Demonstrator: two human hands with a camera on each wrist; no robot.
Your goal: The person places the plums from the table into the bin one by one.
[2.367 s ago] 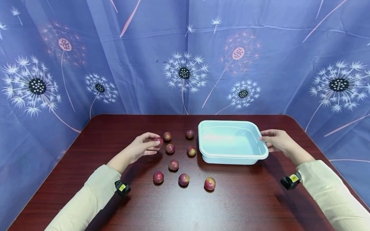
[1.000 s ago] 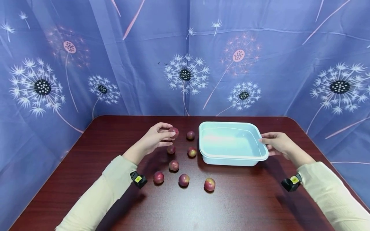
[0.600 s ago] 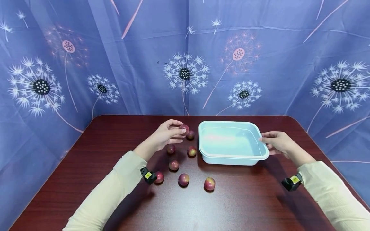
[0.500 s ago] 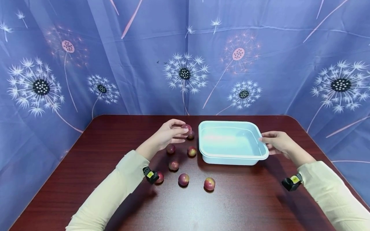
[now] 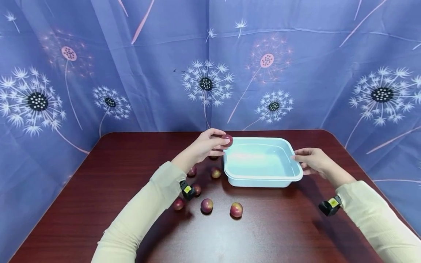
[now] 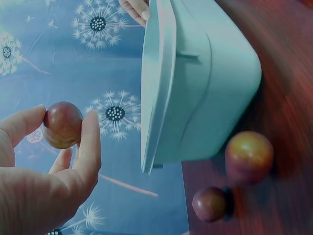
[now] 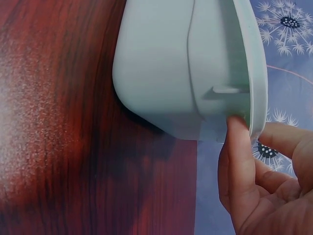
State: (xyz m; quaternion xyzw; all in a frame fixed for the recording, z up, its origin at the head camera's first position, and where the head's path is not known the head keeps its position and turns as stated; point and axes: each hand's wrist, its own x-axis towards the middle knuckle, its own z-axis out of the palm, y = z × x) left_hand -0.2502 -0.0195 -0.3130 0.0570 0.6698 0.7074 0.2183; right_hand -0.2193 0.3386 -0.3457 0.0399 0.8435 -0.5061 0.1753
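Note:
Between the thumb and fingertips of my left hand (image 5: pixel 204 147) is a reddish plum (image 5: pixel 227 141), held up at the left rim of a pale blue plastic basin (image 5: pixel 263 178). The left wrist view shows this plum (image 6: pixel 62 125) pinched and apart from the basin wall (image 6: pixel 205 98). My right hand (image 5: pixel 311 160) grips the basin's right rim; in the right wrist view one finger lies under the lip, against the outer wall. No fruit shows inside the basin. A plum (image 5: pixel 213 157) lies mostly hidden behind the left hand, and another plum (image 5: pixel 215 172) sits near the basin's left side.
More plums lie on the dark red wooden table (image 5: pixel 276 226): a plum (image 5: pixel 236 210) and a plum (image 5: pixel 207 205) in front, others partly covered by the left forearm and its wrist camera (image 5: pixel 187 190). A blue dandelion-print curtain (image 5: pixel 158 73) hangs around the table's back and sides.
My left hand picked up a plum at the back left and carried it right, past the other plums, to the basin's left rim. The right hand has kept its grip on the basin.

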